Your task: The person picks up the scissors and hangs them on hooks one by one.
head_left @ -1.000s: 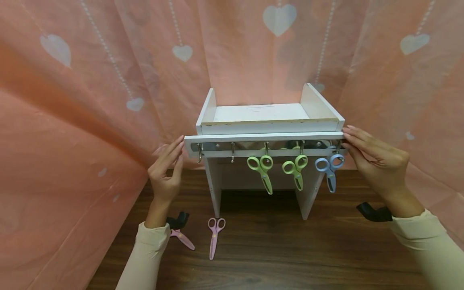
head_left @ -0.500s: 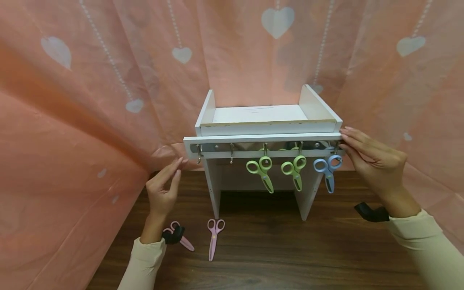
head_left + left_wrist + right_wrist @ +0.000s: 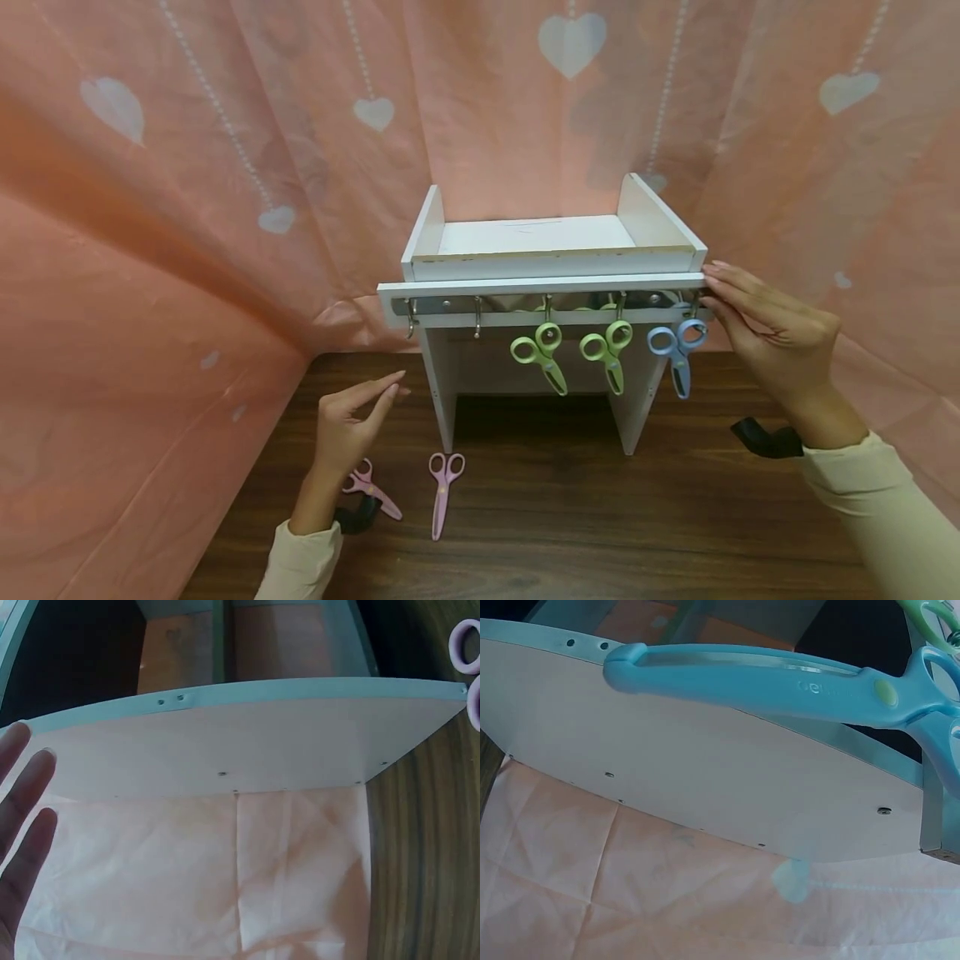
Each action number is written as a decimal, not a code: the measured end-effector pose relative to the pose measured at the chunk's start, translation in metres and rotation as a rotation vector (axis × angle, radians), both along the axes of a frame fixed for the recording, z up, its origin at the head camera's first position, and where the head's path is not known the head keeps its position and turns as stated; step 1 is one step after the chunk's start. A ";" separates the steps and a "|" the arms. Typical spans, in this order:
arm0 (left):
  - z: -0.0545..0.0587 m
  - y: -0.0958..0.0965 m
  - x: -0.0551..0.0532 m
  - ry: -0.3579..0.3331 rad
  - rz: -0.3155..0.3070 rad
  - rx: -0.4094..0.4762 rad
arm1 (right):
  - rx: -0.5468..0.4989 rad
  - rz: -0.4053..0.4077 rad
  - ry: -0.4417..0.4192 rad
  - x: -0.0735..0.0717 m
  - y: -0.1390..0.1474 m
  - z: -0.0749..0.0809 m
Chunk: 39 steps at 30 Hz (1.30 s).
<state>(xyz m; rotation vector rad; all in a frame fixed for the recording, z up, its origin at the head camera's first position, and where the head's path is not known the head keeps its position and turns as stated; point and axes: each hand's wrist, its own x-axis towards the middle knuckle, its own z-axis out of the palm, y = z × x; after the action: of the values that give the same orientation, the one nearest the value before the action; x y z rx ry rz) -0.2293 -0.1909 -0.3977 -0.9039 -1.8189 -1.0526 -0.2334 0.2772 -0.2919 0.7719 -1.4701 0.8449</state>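
Observation:
My right hand [image 3: 783, 337] pinches the right end of a white hook rail [image 3: 510, 318] in the head view. Just beside its thumb, blue scissors [image 3: 680, 358] hang from the rightmost hook; they also cross the right wrist view [image 3: 735, 675]. Two green scissors [image 3: 551, 367] [image 3: 615, 371] hang from hooks further left. Two hooks [image 3: 411, 317] at the left carry nothing. Below the rail's left end, my left hand [image 3: 352, 425] hovers with thumb and fingertips close together, holding nothing. Two pink scissors [image 3: 441, 500] [image 3: 384, 500] lie on the brown wooden surface, one close to the left wrist.
Behind the rail stands a white shelf unit [image 3: 663, 221] with upright sides. Pink cloth [image 3: 495, 100] printed with white hearts covers the back and sides. The dark wood surface [image 3: 555, 517] spreads in front of the unit.
My left hand has let go of the rail's left end and moved down toward the pink scissors. The right hand keeps its grip; the rail and hanging scissors barely shift.

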 end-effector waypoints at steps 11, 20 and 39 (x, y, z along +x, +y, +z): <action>-0.027 0.001 0.008 -0.176 0.049 -0.074 | -0.017 0.042 0.014 -0.002 -0.002 0.000; -0.050 0.000 0.016 -0.253 0.210 -0.233 | -0.032 0.031 0.011 -0.001 -0.003 -0.001; -0.082 0.006 0.022 -0.661 0.343 -0.513 | -0.043 0.024 0.010 -0.003 -0.001 0.000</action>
<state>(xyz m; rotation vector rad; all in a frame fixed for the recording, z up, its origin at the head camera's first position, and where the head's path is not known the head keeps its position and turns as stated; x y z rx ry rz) -0.2075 -0.1845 -0.4793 -0.5038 -2.7634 -0.7108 -0.2362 0.2757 -0.2924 0.7620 -1.4320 0.8861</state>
